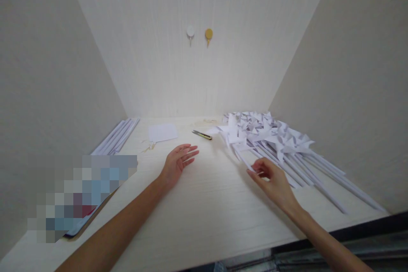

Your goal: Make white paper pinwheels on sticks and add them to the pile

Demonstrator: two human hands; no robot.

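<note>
At the left of the frame, white paper sticks are lying on the counter along the wall. Right of them, a white paper square is sitting near the centre. The left hand is resting open, holding nothing. A utility knife is lying just beyond its fingers. At lower right, the right hand is pinching one stick of the paper pinwheels piled there. No writing is showing.
</note>
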